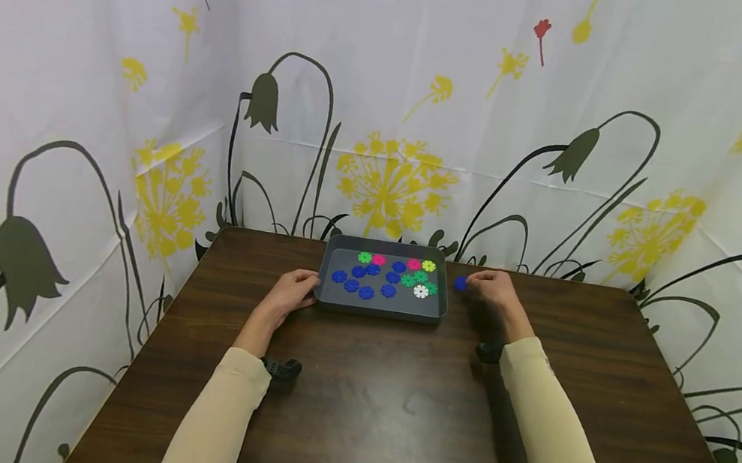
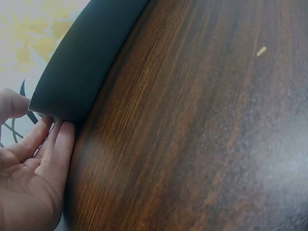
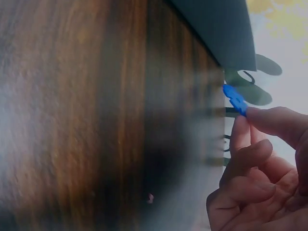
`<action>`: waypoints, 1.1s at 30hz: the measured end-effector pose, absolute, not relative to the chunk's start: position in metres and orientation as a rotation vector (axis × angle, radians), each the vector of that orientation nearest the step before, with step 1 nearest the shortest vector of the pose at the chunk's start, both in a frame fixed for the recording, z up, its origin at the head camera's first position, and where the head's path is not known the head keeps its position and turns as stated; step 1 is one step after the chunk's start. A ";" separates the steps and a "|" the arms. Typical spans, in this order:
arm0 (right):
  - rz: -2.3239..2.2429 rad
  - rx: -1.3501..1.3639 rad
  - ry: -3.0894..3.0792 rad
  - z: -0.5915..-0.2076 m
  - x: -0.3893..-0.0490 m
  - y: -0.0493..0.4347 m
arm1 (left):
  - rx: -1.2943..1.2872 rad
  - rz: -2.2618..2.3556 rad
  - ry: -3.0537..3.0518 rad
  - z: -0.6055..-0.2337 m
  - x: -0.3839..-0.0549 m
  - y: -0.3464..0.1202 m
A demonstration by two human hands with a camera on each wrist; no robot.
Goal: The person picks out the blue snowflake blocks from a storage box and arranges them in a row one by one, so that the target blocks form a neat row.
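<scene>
A dark grey rectangular tray [image 1: 343,302] lies on the table with several flower-shaped plastic discs in it, mostly blue [image 1: 367,292], some green [image 1: 420,276]. My left hand [image 1: 290,292] grips the tray at its left side. In the left wrist view, its thumb is at the rim of the tray wall [image 2: 86,57] and its fingers are at the lower edge. Just right of the tray, my right hand [image 1: 495,288] pinches a blue notched disc [image 3: 235,100] between thumb and forefinger, its other fingers curled.
The brown wooden table [image 1: 365,412] ends a little behind the tray. A white curtain [image 1: 390,52] with printed flowers hangs around the back and sides. Also in the tray are pink [image 1: 414,265], yellow [image 1: 429,266] and white [image 1: 420,292] discs.
</scene>
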State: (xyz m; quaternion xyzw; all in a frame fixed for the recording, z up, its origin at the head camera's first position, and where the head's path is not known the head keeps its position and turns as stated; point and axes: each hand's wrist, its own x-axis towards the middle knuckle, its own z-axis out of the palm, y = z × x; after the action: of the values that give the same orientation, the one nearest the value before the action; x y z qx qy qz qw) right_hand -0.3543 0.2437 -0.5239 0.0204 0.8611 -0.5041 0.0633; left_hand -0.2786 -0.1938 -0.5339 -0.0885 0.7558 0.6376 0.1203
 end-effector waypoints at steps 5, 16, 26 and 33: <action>-1.521 0.188 2.518 -0.530 -0.356 0.242 | -0.268 1.874 2.197 -0.535 -0.279 -0.193; -1.512 0.172 2.531 -0.535 -0.355 0.238 | -0.262 1.939 2.163 -0.537 -0.280 -0.193; -1.526 0.174 2.546 -0.536 -0.355 0.239 | -0.283 1.901 2.183 -0.538 -0.280 -0.195; -1.506 0.091 2.680 -0.528 -0.351 0.230 | -0.259 1.919 2.194 -0.541 -0.279 -0.195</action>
State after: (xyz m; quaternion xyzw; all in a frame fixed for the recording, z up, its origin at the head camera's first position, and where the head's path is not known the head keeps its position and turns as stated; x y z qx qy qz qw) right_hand -0.3509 0.2299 -0.5276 0.0294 0.8709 -0.4894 0.0329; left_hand -0.2789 -0.1949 -0.5412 -0.0881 0.7454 0.6520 0.1071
